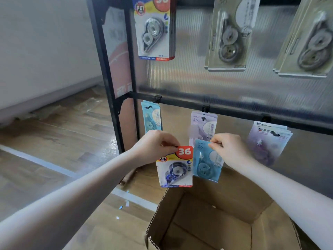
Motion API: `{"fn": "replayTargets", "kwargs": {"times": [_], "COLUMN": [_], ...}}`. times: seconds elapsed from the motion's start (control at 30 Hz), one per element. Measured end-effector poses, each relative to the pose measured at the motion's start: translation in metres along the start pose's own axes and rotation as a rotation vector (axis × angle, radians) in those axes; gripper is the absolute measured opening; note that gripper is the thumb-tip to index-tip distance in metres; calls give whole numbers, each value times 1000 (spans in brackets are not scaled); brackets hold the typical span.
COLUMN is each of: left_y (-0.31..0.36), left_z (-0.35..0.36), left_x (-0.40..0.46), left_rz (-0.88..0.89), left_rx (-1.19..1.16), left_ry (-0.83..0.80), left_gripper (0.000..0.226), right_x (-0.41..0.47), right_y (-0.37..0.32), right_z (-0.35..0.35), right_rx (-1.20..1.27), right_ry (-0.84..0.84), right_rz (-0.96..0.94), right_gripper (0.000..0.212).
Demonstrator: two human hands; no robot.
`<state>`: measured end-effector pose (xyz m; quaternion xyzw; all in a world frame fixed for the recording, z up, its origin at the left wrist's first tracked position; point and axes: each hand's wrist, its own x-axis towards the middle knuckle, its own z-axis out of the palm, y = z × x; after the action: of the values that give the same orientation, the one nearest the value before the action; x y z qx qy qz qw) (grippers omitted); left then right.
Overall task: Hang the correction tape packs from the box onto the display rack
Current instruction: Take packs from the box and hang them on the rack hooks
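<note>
While both hands pinch one pack each, left hand (155,147) red-label pack (175,166), right hand (229,150) blue pack (207,160).

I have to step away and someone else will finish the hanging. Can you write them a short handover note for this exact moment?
Left hand pinches the top of the red "36" pack. Right hand pinches the top of the light blue pack. Both packs are held above the open cardboard box, in front of the lower rail.
Done: packs already hang on upper and lower hooks.
Left: hang these two, perhaps with their matches: the upper-left "36" packs and the lower-left blue packs. What remains in the box is not visible.
</note>
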<state>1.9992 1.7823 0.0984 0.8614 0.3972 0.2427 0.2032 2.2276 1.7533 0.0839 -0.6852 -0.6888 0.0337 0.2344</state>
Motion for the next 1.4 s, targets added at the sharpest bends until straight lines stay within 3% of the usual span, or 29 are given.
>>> {"fn": "replayTargets", "kwargs": {"times": [0.37, 0.6, 1.03, 1.27, 1.4], "left_y": [-56, -87, -116, -119, -117], "left_z": [-42, -48, -42, -31, -29], "left_x": [-29, -31, -25, -24, -23], "left_rz": [-120, -133, -136, -137, -123], "left_rx": [-77, -85, -188, -226, -213], "left_ry": [117, 146, 101, 101, 95], "left_gripper": [10, 9, 14, 22, 11], "right_x": [70, 120, 152, 165, 167], "right_y": [-94, -138, -147, -144, -143], "right_z": [27, 59, 86, 86, 87], "right_rx": [97, 171, 175, 126, 32], "right_ry": [71, 124, 161, 24, 57], "right_rz": [-202, -187, -130, -109, -141], "right_gripper": [18, 22, 21, 26, 25]}}
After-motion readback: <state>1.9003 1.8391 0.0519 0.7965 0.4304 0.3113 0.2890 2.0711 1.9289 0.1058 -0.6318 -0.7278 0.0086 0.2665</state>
